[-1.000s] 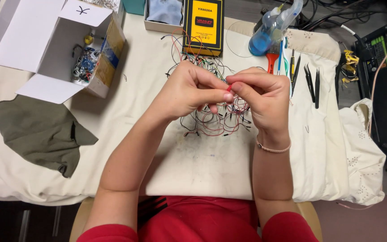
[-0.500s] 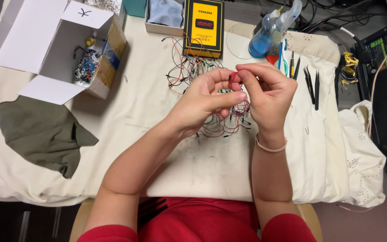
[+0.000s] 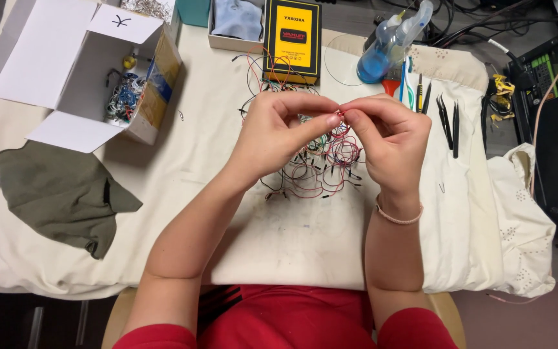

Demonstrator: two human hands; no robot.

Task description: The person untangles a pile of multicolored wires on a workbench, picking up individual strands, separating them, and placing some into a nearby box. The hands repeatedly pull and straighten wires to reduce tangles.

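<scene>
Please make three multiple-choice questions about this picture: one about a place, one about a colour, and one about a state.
1. Where does the green cloth lie?
A. On the person's left side of the table
B. Under the yellow case
C. Inside the white box

2. What colour is the liquid in the spray bottle?
A. Red
B. Blue
C. Green

3. What state is the white cardboard box in?
A. Taped shut
C. Crushed flat
B. Open, flaps spread

Answers:
1 A, it lies flat below the box, far from the hands.
2 B, the bottle's lower part shows blue.
3 B, wires show inside it.

Both the left hand and right hand pinch a thin red wire.
</scene>
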